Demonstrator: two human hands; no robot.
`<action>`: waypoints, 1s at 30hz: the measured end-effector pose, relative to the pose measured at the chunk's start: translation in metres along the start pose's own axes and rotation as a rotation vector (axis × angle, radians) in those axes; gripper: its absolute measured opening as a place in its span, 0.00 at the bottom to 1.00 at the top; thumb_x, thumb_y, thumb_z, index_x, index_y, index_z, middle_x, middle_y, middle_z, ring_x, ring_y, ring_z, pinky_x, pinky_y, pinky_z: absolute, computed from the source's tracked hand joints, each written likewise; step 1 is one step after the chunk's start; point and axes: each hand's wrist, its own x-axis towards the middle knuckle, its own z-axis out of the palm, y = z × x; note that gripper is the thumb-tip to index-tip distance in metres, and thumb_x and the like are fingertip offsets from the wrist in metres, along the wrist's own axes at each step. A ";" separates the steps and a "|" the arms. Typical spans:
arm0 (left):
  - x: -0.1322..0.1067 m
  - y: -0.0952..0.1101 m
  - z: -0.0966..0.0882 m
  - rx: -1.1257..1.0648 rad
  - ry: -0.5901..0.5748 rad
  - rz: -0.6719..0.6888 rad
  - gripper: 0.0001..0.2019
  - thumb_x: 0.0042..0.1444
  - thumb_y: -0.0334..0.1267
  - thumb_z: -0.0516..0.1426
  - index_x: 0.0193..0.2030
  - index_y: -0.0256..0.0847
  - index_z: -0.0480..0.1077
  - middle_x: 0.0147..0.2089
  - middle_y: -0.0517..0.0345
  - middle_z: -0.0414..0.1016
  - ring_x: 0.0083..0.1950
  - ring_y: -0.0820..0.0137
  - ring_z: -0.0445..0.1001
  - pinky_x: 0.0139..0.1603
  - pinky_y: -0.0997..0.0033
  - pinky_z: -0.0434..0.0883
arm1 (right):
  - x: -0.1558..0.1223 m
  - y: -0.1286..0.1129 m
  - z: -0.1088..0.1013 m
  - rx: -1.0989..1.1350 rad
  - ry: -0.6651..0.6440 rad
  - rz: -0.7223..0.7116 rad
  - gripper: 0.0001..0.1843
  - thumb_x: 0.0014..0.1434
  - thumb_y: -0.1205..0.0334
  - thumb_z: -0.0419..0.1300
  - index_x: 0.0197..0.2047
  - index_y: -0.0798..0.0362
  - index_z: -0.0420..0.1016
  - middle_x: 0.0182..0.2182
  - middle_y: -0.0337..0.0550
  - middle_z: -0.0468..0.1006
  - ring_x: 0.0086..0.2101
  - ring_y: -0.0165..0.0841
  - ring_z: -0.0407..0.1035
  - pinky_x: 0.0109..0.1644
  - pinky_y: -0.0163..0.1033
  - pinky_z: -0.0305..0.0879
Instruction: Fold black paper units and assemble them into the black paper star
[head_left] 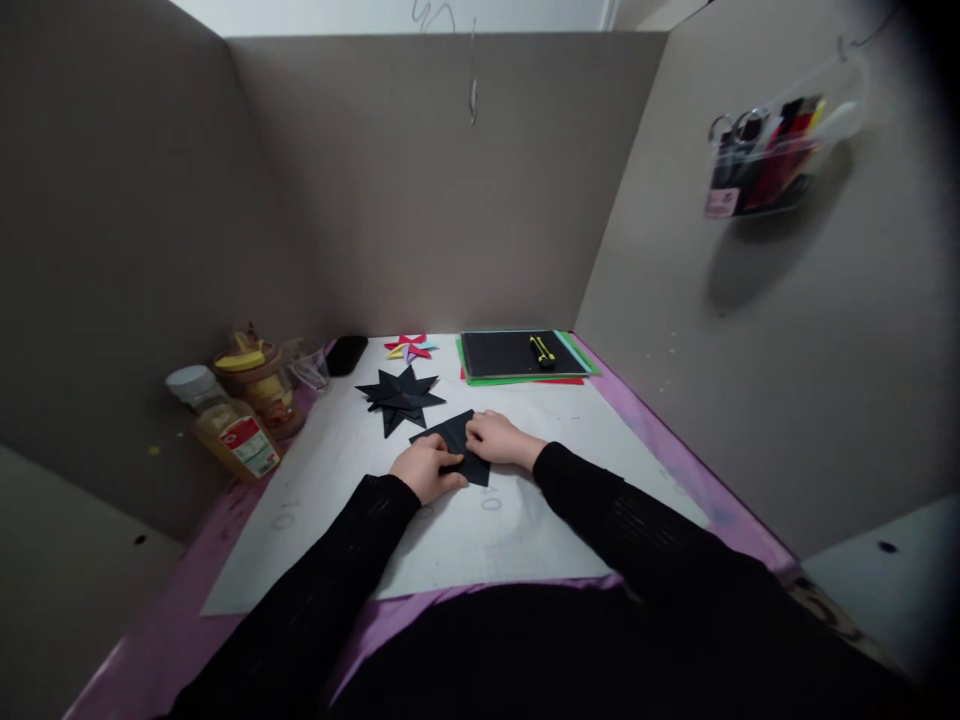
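Observation:
A black sheet of paper (454,437), partly folded, lies on the white mat (480,540) in front of me. My left hand (427,468) rests on its near left edge with fingers curled and pressed down on it. My right hand (496,437) presses on its right side, fingers bent onto the paper. Just beyond the sheet lies a finished black paper star (401,397). A smaller multicoloured paper star (409,347) sits further back.
A stack of coloured sheets topped by a black one (517,355) lies at the back right with a yellow-and-black tool (541,350) on it. Jars and a labelled bottle (232,432) stand at the left. A clear pouch of scissors and pens (772,150) hangs on the right wall.

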 end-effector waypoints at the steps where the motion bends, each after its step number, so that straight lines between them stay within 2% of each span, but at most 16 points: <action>1: 0.000 0.001 0.000 0.008 -0.005 -0.007 0.22 0.46 0.52 0.60 0.48 0.47 0.74 0.40 0.53 0.69 0.43 0.65 0.67 0.44 0.69 0.64 | 0.000 -0.001 0.000 -0.004 -0.002 0.004 0.07 0.55 0.61 0.54 0.31 0.53 0.72 0.33 0.45 0.73 0.37 0.37 0.64 0.41 0.38 0.55; 9: -0.003 0.006 -0.002 0.091 0.004 -0.070 0.23 0.48 0.53 0.58 0.49 0.45 0.73 0.41 0.50 0.69 0.42 0.62 0.69 0.42 0.68 0.66 | -0.001 -0.005 -0.002 -0.017 0.006 0.020 0.08 0.55 0.63 0.53 0.32 0.54 0.72 0.35 0.47 0.73 0.38 0.38 0.65 0.42 0.38 0.55; 13: -0.002 0.003 0.000 0.034 -0.001 -0.116 0.27 0.46 0.55 0.58 0.51 0.43 0.71 0.41 0.50 0.72 0.41 0.62 0.71 0.40 0.69 0.66 | -0.001 -0.005 0.000 -0.012 0.010 0.024 0.08 0.55 0.63 0.52 0.32 0.54 0.72 0.35 0.47 0.73 0.38 0.38 0.65 0.42 0.39 0.55; 15: 0.001 0.001 0.001 -0.029 0.013 -0.174 0.25 0.47 0.53 0.57 0.51 0.44 0.71 0.40 0.53 0.74 0.40 0.64 0.72 0.38 0.71 0.66 | 0.000 -0.005 0.001 -0.006 0.017 0.024 0.08 0.55 0.63 0.52 0.32 0.54 0.72 0.35 0.48 0.73 0.38 0.38 0.65 0.42 0.39 0.55; 19: 0.007 0.002 0.000 -0.086 0.031 -0.326 0.12 0.50 0.46 0.55 0.37 0.44 0.73 0.32 0.60 0.76 0.34 0.69 0.72 0.29 0.74 0.62 | 0.000 0.000 0.000 0.023 0.020 0.008 0.08 0.54 0.62 0.54 0.30 0.54 0.72 0.34 0.46 0.73 0.37 0.37 0.65 0.42 0.37 0.56; 22: 0.012 0.007 -0.002 -0.038 0.004 -0.363 0.11 0.50 0.47 0.55 0.29 0.43 0.71 0.28 0.60 0.75 0.31 0.69 0.72 0.28 0.73 0.61 | 0.001 0.005 0.000 0.060 0.005 -0.018 0.06 0.52 0.60 0.56 0.30 0.52 0.72 0.32 0.41 0.73 0.36 0.33 0.65 0.41 0.34 0.56; 30: 0.018 0.013 0.000 0.070 0.001 -0.431 0.11 0.50 0.45 0.52 0.28 0.43 0.71 0.31 0.57 0.76 0.35 0.65 0.73 0.30 0.71 0.63 | 0.006 0.004 0.007 0.076 0.025 0.053 0.06 0.51 0.61 0.56 0.28 0.53 0.73 0.31 0.42 0.74 0.36 0.34 0.65 0.41 0.34 0.56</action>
